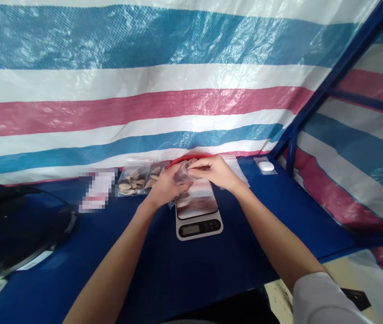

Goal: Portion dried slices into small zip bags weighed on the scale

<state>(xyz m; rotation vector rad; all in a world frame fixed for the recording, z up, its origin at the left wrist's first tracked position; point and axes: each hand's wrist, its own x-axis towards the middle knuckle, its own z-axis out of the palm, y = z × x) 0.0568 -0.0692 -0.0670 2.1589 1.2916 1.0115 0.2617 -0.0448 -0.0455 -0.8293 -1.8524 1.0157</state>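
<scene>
My left hand (165,186) is wrapped round the side of a clear plastic bag (183,173), thumb towards me. On the bag's other side my right hand (216,172) is closed, its fingertips pinching the bag's edge. Both hands are above the far end of a kitchen scale (196,202) with a shiny metal plate and a dark display. Behind them shows the rim of a red basin (188,156), mostly hidden by my hands. Left of my left hand lies a clear bag of pale dried slices (132,182), with a second such bag (154,175) partly hidden.
Flat clear bags (237,170) lie behind my right hand. A white oval object (266,166) rests on the blue table (245,252) at the back right. A blurred-out packet (98,191) and a black bag-like object (19,225) are at left. Striped sheeting (144,103) hangs behind.
</scene>
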